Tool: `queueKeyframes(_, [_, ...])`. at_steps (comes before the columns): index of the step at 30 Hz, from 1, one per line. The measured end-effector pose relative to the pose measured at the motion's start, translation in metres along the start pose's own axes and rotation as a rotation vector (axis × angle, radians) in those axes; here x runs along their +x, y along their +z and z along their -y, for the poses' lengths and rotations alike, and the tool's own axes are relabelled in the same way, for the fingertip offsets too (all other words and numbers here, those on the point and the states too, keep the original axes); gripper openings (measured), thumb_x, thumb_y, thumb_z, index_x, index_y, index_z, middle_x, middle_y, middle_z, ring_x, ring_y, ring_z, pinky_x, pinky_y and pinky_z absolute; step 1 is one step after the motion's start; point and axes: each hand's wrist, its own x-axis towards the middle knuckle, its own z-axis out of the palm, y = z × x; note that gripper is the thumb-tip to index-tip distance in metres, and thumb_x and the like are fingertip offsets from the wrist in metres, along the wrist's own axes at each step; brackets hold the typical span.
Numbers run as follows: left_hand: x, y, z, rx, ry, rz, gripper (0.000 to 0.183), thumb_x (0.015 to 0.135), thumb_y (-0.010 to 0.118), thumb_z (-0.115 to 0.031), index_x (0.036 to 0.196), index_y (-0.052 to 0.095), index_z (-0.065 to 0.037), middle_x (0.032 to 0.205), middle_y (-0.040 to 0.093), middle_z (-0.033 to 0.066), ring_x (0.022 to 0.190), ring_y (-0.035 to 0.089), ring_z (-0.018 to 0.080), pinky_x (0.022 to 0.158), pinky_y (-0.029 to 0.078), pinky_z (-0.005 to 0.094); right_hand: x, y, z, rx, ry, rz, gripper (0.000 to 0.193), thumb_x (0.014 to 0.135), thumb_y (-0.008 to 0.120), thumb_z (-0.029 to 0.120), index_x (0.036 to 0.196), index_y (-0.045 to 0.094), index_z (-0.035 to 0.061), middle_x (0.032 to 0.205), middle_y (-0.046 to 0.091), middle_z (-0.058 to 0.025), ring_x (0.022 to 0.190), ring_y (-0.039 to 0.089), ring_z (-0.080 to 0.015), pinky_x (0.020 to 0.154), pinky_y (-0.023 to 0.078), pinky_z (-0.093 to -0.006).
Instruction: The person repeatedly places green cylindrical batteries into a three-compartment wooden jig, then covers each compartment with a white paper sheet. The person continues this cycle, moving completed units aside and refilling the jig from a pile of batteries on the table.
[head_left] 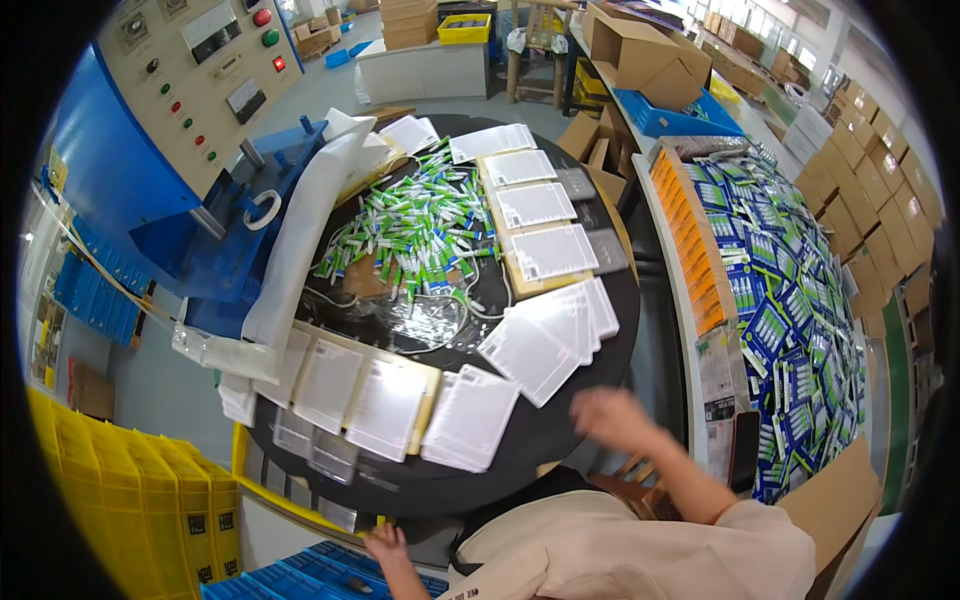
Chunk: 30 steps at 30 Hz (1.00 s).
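My right hand (612,418) is in the air at the right front edge of the round black table (400,488), beside a fanned stack of clear plastic blister sheets (540,345). Motion smears its fingers, and nothing shows in it. Low beside the table's front edge is my left hand (388,545), fingers apart and nothing visible in it, above blue crates (325,578). Another stack of blister sheets (472,418) lies between the hands on the tabletop. Green-and-white batteries (410,225) are heaped in the table's middle.
A blue press machine (150,150) with a control panel stands at the left. Yellow crates (130,490) are at lower left. On the right, a bench holds many blue-and-green battery packs (790,330) beside orange dividers (690,240). Filled yellow fixtures (540,225) ring the table.
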Motion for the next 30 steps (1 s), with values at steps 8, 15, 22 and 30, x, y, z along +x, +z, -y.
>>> queueKeyframes(8, [-0.042,0.019,0.054,-0.035,-0.201,0.501,0.078,0.099,0.045,-0.066,0.150,0.040,-0.008,0.157,0.038,0.0116,0.146,0.035,0.0298,0.122,0.023,0.0536,0.132,0.007,-0.044,-0.880,-0.426,0.233,0.065,0.087,0.064,0.013,0.149,0.044,0.0083,0.158,0.037,-0.0205,0.149,0.035,-0.0336,0.122,0.025,-0.0573])
queueKeyframes(15, [-0.032,0.051,0.027,-0.099,-0.013,0.352,0.070,0.104,0.040,-0.061,0.152,0.041,-0.011,0.157,0.042,0.0095,0.144,0.039,0.0303,0.120,0.029,0.0522,0.108,0.097,0.017,-0.717,-0.654,0.500,0.065,0.092,0.060,0.016,0.152,0.039,0.0073,0.160,0.032,-0.0264,0.151,0.031,-0.0383,0.118,0.031,-0.0603])
queueKeyframes(22, [0.078,0.090,-0.115,-0.165,0.068,0.400,0.066,0.108,0.035,-0.054,0.147,0.048,-0.003,0.148,0.054,0.0152,0.135,0.052,0.0340,0.115,0.042,0.0512,0.120,0.172,0.119,-0.765,-0.841,0.198,0.049,0.093,0.053,0.016,0.133,0.055,-0.0106,0.142,0.055,-0.0273,0.135,0.052,-0.0406,0.110,0.044,-0.0537])
queueKeyframes(30, [0.120,0.099,-0.153,-0.090,0.080,0.336,0.060,0.108,0.041,-0.048,0.144,0.050,0.000,0.147,0.055,0.0131,0.132,0.055,0.0322,0.115,0.043,0.0458,0.099,0.138,0.083,-0.779,-0.643,0.057,0.049,0.093,0.052,0.015,0.136,0.055,-0.0085,0.150,0.049,-0.0238,0.141,0.047,-0.0353,0.113,0.041,-0.0496])
